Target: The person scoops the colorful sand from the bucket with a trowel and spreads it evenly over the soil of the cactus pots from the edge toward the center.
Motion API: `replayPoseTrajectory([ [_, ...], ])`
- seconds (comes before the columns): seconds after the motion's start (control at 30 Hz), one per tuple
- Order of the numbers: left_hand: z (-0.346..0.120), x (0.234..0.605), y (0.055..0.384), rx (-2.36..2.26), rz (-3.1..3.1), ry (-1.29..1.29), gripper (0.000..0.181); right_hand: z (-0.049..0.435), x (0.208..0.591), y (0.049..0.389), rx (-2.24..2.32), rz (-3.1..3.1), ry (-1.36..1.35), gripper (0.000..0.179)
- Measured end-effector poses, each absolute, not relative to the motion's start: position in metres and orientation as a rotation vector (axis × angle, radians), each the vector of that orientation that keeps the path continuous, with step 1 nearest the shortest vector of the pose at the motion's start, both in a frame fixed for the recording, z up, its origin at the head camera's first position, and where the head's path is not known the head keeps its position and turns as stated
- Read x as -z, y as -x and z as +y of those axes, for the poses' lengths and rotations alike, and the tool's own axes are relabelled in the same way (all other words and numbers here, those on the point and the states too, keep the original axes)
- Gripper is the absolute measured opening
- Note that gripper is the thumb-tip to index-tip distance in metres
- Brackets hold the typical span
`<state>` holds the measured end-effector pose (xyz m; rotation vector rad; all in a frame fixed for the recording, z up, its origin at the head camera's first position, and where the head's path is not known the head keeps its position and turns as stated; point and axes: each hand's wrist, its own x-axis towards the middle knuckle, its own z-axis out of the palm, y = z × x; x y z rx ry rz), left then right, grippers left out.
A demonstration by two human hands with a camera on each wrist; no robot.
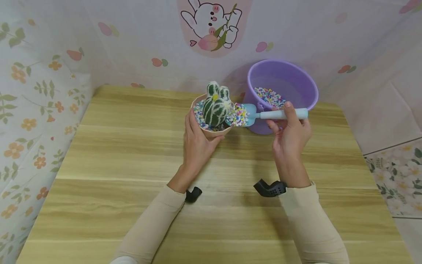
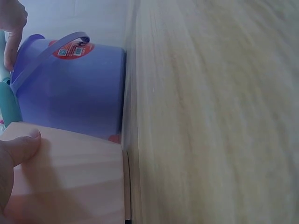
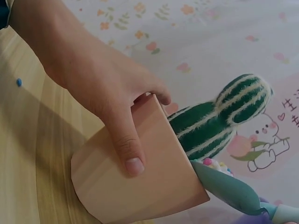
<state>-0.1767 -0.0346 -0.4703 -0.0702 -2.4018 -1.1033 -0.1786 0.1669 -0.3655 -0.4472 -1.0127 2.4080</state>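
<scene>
With its thumb at the front and fingers round the left side, my left hand (image 1: pixel 199 143) holds a peach-coloured flowerpot (image 3: pixel 135 172). In the pot stands a green cactus (image 1: pixel 215 108) with white fuzzy ribs and a yellow spot, and multicoloured pebbles (image 1: pixel 200 114) lie around its base. My right hand (image 1: pixel 291 134) grips the pale handle of a light-blue trowel (image 1: pixel 251 114). The blade is heaped with colourful pebbles (image 1: pixel 238 115), and its tip reaches the pot's right rim beside the cactus. In the right wrist view the trowel blade (image 3: pixel 229 189) touches the rim.
Behind the trowel stands a purple bucket (image 1: pixel 280 69) with more pebbles (image 1: pixel 268 96) inside; its handle (image 2: pixel 51 51) shows in the left wrist view. A wooden table (image 1: pixel 227 212) lies beneath. A printed cloth (image 1: pixel 132 47) hangs at the back. One blue pebble (image 3: pixel 19 82) lies on the table.
</scene>
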Motion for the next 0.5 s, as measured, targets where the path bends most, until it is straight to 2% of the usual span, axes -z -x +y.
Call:
replayPoseTrajectory([
  [0.5,-0.0342,0.4691,0.1772,1.106,-2.418,0.052,0.127,0.1666,0.3633,0.1819,-2.385,-1.043,0.382,0.036],
])
